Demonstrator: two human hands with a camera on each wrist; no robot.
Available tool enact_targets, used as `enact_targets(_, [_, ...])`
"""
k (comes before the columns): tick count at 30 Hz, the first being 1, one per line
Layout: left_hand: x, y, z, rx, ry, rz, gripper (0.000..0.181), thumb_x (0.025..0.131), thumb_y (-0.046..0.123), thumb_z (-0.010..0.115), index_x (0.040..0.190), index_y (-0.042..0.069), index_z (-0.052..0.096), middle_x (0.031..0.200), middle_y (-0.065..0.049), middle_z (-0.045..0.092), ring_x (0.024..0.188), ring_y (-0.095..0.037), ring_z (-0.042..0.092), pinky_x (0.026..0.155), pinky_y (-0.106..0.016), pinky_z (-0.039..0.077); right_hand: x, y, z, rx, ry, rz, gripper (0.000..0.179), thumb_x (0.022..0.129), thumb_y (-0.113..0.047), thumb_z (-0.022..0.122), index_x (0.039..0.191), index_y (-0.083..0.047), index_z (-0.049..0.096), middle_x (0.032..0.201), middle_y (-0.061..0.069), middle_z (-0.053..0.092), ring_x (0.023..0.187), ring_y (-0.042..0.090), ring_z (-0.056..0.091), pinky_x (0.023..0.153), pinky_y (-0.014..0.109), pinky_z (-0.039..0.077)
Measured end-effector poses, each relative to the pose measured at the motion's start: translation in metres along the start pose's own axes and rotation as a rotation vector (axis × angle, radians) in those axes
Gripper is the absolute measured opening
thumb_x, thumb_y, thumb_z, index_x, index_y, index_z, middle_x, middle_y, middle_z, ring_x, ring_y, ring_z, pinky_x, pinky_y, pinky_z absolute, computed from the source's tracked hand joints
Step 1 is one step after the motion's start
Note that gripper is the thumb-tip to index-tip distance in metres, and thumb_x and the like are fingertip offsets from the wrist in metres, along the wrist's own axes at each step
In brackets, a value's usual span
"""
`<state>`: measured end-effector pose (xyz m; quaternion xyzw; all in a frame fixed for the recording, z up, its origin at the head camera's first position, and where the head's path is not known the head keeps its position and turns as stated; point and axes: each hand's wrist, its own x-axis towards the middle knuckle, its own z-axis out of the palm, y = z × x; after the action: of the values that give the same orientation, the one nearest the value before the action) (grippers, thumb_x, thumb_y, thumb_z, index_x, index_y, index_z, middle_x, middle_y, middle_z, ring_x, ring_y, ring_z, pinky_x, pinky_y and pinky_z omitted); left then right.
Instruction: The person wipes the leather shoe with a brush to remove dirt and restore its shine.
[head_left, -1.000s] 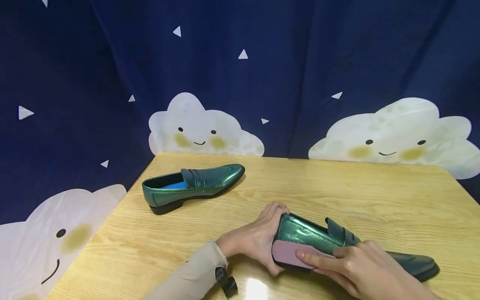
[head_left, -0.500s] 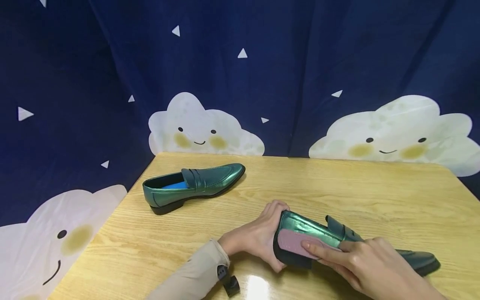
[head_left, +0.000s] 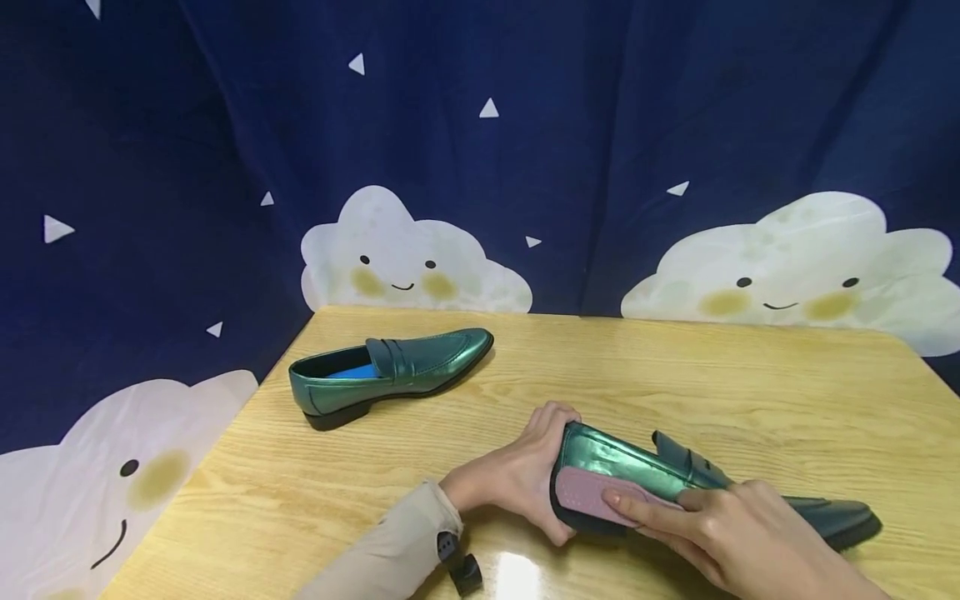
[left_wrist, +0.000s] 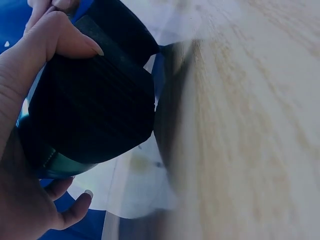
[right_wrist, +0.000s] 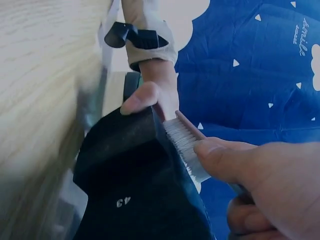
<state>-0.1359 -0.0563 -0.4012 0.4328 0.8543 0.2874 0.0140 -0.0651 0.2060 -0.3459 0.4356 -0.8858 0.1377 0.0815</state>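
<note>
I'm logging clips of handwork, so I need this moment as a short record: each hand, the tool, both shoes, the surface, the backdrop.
left hand: grips the near shoe at its heel end
right hand: holds the brush
brush: pink back, pale bristles, against the near shoe's side by the heel
near shoe: green, tilted, one side facing up, toe to the right
far shoe: green, upright, blue inside, no hand on it
table: wooden, under the far shoe
backdrop: dark blue with white clouds and triangles
</note>
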Motion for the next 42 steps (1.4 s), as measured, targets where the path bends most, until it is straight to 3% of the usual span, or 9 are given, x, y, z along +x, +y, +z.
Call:
enact_targets(7, [0.0005, -0.0019, 0.0009, 0.0, -0.002, -0.013, 0.113, 0.046, 0.034, 0.092, 0.134, 0.009, 0.024, 0.128, -0.006, 0.03, 0.119, -0.017, 0.03, 0.101, -0.022, 0.034, -0.0014, 0.0067, -0.0064, -0.24, 0.089, 0.093, 0.039, 0.095, -0.04, 0.055, 0.134, -0.043, 0.055, 0.057, -0.023, 0.025, 0.044, -0.006, 0.019, 0.04, 0.018, 0.022])
enact_targets(9, [0.0007, -0.0021, 0.0012, 0.006, 0.001, -0.008, 0.114, 0.046, 0.035, 0.092, 0.133, 0.009, 0.024, 0.127, -0.006, 0.03, 0.118, -0.016, 0.03, 0.1, -0.022, 0.034, -0.002, 0.0074, -0.006, -0.2, 0.078, 0.063, 0.04, 0.096, -0.037, 0.056, 0.135, -0.041, 0.055, 0.057, -0.025, 0.028, 0.045, -0.008, 0.021, 0.04, 0.017, 0.024])
enact_targets(13, [0.0017, -0.0019, 0.0013, 0.012, 0.008, 0.004, 0.113, 0.045, 0.035, 0.092, 0.132, 0.011, 0.023, 0.126, -0.005, 0.03, 0.118, -0.016, 0.031, 0.101, -0.022, 0.033, -0.002, 0.0058, -0.0039, -0.081, 0.044, 0.012, 0.053, 0.086, -0.022, 0.071, 0.134, -0.036, 0.057, 0.056, -0.027, 0.033, 0.046, -0.011, 0.024, 0.04, 0.015, 0.028])
enact_targets(16, [0.0022, -0.0018, 0.001, 0.005, 0.004, 0.0, 0.114, 0.046, 0.035, 0.092, 0.133, 0.01, 0.023, 0.127, -0.006, 0.03, 0.118, -0.016, 0.031, 0.101, -0.022, 0.033, -0.0025, 0.0067, -0.0064, -0.173, 0.072, 0.058, 0.039, 0.096, -0.035, 0.056, 0.135, -0.04, 0.055, 0.057, -0.025, 0.024, 0.045, -0.008, 0.018, 0.04, 0.016, 0.023])
enact_targets(19, [0.0021, -0.0019, 0.0008, -0.005, -0.003, -0.012, 0.114, 0.046, 0.035, 0.092, 0.134, 0.009, 0.023, 0.128, -0.006, 0.03, 0.118, -0.016, 0.03, 0.101, -0.022, 0.034, -0.003, 0.007, -0.0078, -0.227, 0.101, 0.099, 0.038, 0.097, -0.04, 0.053, 0.135, -0.042, 0.054, 0.057, -0.024, 0.021, 0.045, -0.006, 0.017, 0.04, 0.018, 0.021])
enact_targets(24, [0.0018, -0.0016, 0.0009, 0.0, -0.002, -0.005, 0.113, 0.046, 0.035, 0.092, 0.132, 0.009, 0.024, 0.127, -0.006, 0.03, 0.118, -0.016, 0.031, 0.101, -0.022, 0.034, -0.0024, 0.0017, -0.0011, -0.096, 0.055, 0.041, 0.05, 0.088, -0.026, 0.068, 0.135, -0.037, 0.056, 0.057, -0.025, 0.023, 0.046, -0.01, 0.019, 0.04, 0.014, 0.024])
enact_targets(30, [0.001, -0.0024, -0.0003, -0.008, 0.007, -0.02, 0.113, 0.046, 0.034, 0.092, 0.133, 0.009, 0.024, 0.127, -0.006, 0.03, 0.117, -0.016, 0.031, 0.1, -0.022, 0.035, 0.0002, 0.0012, -0.0015, -0.253, 0.118, 0.129, 0.046, 0.091, -0.036, 0.062, 0.135, -0.042, 0.054, 0.056, -0.022, 0.019, 0.044, -0.004, 0.015, 0.04, 0.018, 0.019])
enact_targets(36, [0.0005, -0.0018, 0.0003, 0.003, 0.011, -0.004, 0.111, 0.047, 0.035, 0.091, 0.132, 0.011, 0.024, 0.125, -0.005, 0.031, 0.117, -0.016, 0.031, 0.1, -0.022, 0.034, 0.0, 0.0001, 0.0011, -0.08, 0.018, 0.089, 0.051, 0.089, -0.028, 0.067, 0.137, -0.038, 0.054, 0.056, -0.025, 0.024, 0.045, -0.008, 0.021, 0.04, 0.016, 0.025])
enact_targets(42, [0.0004, -0.0007, 0.0021, 0.03, 0.015, -0.021, 0.113, 0.046, 0.037, 0.091, 0.133, 0.009, 0.025, 0.126, -0.005, 0.031, 0.116, -0.015, 0.032, 0.1, -0.022, 0.033, -0.0016, 0.0015, -0.0007, -0.215, 0.083, 0.14, 0.051, 0.087, -0.034, 0.069, 0.135, -0.042, 0.054, 0.054, -0.023, 0.018, 0.044, -0.005, 0.016, 0.04, 0.018, 0.02])
